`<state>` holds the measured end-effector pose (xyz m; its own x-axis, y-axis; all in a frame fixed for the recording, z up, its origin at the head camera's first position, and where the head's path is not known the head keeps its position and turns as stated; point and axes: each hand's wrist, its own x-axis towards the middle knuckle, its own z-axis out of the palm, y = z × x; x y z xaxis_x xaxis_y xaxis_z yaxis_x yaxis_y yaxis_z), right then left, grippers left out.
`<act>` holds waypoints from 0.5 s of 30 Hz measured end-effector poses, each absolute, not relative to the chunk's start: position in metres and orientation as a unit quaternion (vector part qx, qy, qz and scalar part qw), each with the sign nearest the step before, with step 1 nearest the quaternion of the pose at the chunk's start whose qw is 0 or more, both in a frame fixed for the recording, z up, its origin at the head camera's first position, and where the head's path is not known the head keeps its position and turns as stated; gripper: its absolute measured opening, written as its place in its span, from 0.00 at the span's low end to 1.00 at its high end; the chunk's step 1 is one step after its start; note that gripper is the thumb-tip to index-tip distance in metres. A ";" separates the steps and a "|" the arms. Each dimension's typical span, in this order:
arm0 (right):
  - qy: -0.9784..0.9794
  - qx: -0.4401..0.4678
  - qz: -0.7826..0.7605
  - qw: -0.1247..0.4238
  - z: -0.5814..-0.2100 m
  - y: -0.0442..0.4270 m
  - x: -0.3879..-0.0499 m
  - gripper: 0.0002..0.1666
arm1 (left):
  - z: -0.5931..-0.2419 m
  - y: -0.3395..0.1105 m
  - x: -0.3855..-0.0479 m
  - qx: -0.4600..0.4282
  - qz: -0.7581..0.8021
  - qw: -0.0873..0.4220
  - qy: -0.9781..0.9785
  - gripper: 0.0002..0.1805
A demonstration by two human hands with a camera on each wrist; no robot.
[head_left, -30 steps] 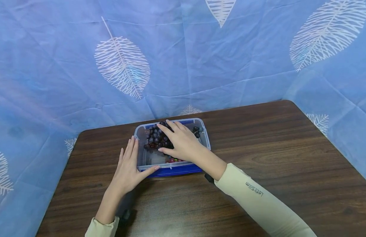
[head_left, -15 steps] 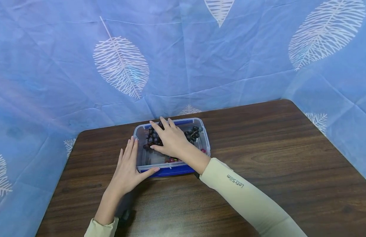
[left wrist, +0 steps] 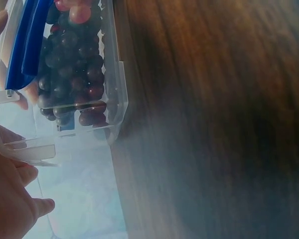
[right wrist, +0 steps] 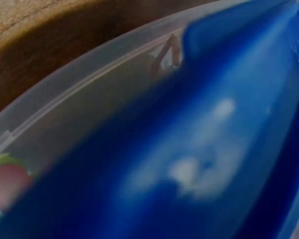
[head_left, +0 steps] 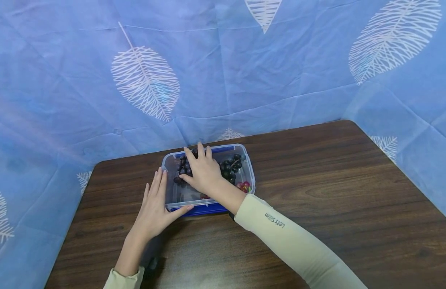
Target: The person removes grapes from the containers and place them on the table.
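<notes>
A clear plastic box with blue clip flaps stands near the table's back edge. Dark grapes and some red ones lie in it. My left hand rests straight fingers along the box's left side, thumb at its front edge. Over the grapes, my right hand spreads its fingers; its palm side is hidden. In the left wrist view, more grapes show through the wall beside a blue flap. A blurred blue flap fills much of the right wrist view.
The dark wood-grain table extends to the right and front of the box. Behind it hangs a blue cloth with white leaf prints, close to the back edge.
My right hand has shifted left over the grapes, uncovering dark and red grapes at the box's right side. The left hand and the box stay nearly where they were.
</notes>
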<state>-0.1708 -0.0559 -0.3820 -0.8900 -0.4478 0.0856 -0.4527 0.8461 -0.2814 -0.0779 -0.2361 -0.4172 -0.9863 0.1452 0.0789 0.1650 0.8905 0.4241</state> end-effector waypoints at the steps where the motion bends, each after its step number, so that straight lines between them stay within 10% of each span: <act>1: -0.960 0.236 0.147 0.011 -0.382 -0.056 -0.170 0.50 | -0.417 -0.236 -0.078 -0.079 -0.221 0.022 -0.972 0.69; 15: -0.956 0.273 0.108 0.021 -0.376 -0.052 -0.165 0.41 | -0.417 -0.235 -0.078 -0.071 -0.223 0.018 -0.972 0.69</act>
<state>-0.1652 -0.0519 -0.3755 -0.8499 -0.5174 0.0997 -0.5266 0.8275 -0.1948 -0.0779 -0.2347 -0.4170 -0.9894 0.1292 0.0668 0.1454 0.8902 0.4317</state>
